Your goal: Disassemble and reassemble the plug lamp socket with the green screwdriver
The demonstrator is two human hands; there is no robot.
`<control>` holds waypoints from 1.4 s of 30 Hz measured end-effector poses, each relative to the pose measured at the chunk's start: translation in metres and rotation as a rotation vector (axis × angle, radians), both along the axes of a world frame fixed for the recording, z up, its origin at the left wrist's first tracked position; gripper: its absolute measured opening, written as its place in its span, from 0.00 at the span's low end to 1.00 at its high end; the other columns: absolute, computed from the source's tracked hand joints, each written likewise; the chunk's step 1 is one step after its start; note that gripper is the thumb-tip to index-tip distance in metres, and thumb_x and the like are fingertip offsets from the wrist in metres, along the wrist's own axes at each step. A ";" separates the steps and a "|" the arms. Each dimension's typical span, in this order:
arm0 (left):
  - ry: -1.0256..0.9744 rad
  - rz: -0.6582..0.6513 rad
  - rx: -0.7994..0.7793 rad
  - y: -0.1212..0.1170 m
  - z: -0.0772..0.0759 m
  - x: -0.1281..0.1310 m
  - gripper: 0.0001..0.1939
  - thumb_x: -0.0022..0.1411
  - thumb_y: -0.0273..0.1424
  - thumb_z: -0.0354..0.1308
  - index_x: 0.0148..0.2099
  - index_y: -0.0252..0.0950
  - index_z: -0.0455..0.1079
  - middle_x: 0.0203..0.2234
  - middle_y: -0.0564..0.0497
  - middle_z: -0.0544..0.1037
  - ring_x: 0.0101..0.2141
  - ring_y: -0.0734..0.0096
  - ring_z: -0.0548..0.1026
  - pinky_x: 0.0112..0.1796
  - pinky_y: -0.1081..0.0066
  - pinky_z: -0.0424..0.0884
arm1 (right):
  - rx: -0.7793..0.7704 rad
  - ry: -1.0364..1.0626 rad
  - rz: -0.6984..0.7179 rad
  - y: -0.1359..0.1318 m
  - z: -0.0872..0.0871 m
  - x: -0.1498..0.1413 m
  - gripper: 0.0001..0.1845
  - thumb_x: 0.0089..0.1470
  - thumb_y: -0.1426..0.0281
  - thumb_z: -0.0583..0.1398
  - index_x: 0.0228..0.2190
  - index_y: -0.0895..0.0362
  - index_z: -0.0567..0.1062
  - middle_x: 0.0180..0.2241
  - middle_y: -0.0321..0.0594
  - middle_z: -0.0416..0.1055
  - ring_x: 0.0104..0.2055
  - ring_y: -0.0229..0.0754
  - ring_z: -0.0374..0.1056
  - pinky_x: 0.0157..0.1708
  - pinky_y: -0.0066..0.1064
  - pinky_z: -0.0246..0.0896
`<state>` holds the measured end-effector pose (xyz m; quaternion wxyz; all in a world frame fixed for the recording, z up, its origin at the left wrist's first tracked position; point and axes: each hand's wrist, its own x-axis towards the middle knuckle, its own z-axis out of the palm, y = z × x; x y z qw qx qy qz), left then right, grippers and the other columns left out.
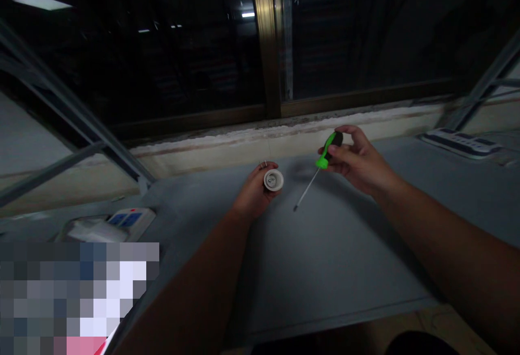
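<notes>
Clamping fingers of my left hand (254, 195) on a white cap (273, 180), turned up to see; my right hand (353, 160) clamps a green screwdriver (331, 149) too.

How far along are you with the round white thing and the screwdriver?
Already up: the round white plastic fitting is off the grey tabletop, held in the left hand. In hand: the right hand pinches a green-and-black screwdriver by its handle. Left: its thin metal tip isn't touching the fitting yet.
</notes>
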<state>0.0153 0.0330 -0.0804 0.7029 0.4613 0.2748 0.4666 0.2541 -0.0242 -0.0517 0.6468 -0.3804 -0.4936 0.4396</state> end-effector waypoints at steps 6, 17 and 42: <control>0.035 0.034 0.012 0.001 -0.005 0.003 0.12 0.56 0.34 0.64 0.40 0.37 0.66 0.27 0.55 0.69 0.23 0.76 0.70 0.20 0.78 0.66 | 0.281 -0.036 -0.158 0.000 -0.003 -0.009 0.34 0.48 0.60 0.71 0.46 0.40 0.55 0.42 0.32 0.74 0.46 0.47 0.77 0.39 0.44 0.79; 0.118 0.006 -0.028 0.002 -0.006 0.001 0.14 0.63 0.39 0.62 0.43 0.37 0.64 0.31 0.51 0.74 0.29 0.67 0.79 0.28 0.69 0.79 | 0.350 -0.151 -0.133 -0.012 0.003 -0.018 0.32 0.50 0.60 0.70 0.42 0.44 0.52 0.45 0.36 0.73 0.41 0.45 0.79 0.44 0.44 0.78; 0.140 0.091 -0.054 0.001 -0.002 0.005 0.05 0.65 0.31 0.58 0.40 0.36 0.65 0.31 0.51 0.74 0.26 0.72 0.77 0.28 0.72 0.77 | 0.363 -0.303 -0.111 -0.011 -0.005 -0.019 0.26 0.52 0.61 0.67 0.42 0.47 0.56 0.44 0.38 0.71 0.46 0.45 0.76 0.48 0.44 0.75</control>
